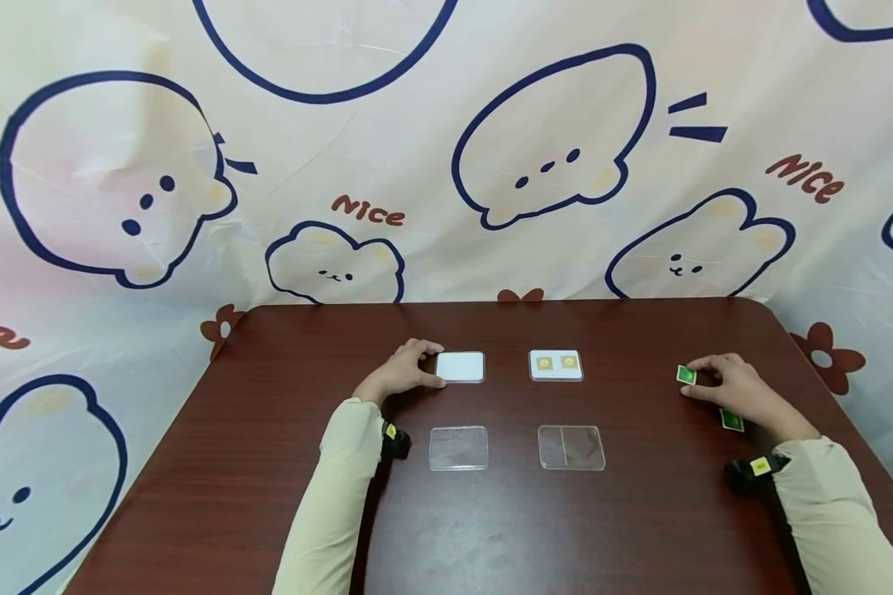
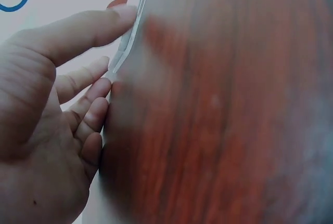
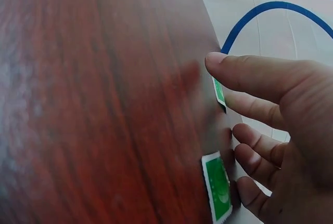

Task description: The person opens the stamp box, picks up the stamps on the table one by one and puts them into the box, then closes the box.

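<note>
My left hand (image 1: 400, 372) is at the left end of a white rectangular card (image 1: 460, 367), thumb and forefinger on its corners. In the left wrist view the thumb meets the edge of its clear case (image 2: 136, 24); the other fingers are loosely bent. Far to the right, my right hand (image 1: 740, 388) pinches a small green stamp (image 1: 686, 374) with a white perforated border between thumb and forefinger. A second green stamp (image 1: 732, 420) lies on the table under that hand, and shows closer up in the right wrist view, below the fingers.
Right of the white card lies another card (image 1: 556, 375) bearing two yellowish stamps. Nearer to me are two clear plastic covers (image 1: 458, 449), the right cover (image 1: 571, 448) crossed by a line. The brown table (image 1: 565, 529) ends at a patterned cloth (image 1: 432, 264).
</note>
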Available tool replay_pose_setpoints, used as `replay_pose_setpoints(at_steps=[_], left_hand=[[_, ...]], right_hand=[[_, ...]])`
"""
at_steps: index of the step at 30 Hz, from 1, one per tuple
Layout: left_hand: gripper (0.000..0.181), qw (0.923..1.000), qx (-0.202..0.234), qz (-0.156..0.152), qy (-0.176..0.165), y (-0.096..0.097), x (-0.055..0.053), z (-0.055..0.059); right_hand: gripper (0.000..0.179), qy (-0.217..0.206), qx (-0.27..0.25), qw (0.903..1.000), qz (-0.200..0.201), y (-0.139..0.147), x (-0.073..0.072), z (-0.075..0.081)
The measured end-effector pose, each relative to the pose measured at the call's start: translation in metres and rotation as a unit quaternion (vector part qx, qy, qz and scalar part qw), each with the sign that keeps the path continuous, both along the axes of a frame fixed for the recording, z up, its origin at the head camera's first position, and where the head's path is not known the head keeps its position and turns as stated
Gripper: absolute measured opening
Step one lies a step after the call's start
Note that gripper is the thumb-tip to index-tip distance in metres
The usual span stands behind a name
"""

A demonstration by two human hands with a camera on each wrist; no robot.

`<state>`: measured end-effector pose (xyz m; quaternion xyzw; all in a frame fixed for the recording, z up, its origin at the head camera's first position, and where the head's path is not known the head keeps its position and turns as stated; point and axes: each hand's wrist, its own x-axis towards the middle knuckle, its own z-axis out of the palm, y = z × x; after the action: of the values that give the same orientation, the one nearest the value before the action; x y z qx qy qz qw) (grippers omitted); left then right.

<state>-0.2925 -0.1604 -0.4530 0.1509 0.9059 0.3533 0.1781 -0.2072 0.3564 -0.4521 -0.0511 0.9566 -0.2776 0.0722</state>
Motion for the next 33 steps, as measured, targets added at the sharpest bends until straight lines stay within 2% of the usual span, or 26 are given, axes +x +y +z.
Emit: replay_pose_setpoints(at_steps=[9, 16, 23, 33], left_hand=[[0.056, 0.9999, 0.001, 0.012, 0.005, 0.002, -0.001, -0.006], [0.055, 0.9997, 0.006, 0.02, 0.01, 0.001, 0.0, -0.006], [0.054, 0.9994, 0.019, 0.028, 0.003, -0.001, 0.002, -0.006], [0.053, 0.9991, 0.023, 0.034, 0.012, 0.0, 0.004, -0.008]], right_hand=[[0.049, 0.008, 0.006, 0.9999, -0.009, -0.001, -0.002, 0.0], [0.041, 0.013, 0.012, 0.9998, -0.007, -0.001, -0.006, -0.001], [0.036, 0.0, 0.001, 1.0, -0.008, 0.0, -0.01, -0.004], [0.034, -0.019, -0.007, 0.9997, -0.015, 0.001, -0.009, -0.006]])
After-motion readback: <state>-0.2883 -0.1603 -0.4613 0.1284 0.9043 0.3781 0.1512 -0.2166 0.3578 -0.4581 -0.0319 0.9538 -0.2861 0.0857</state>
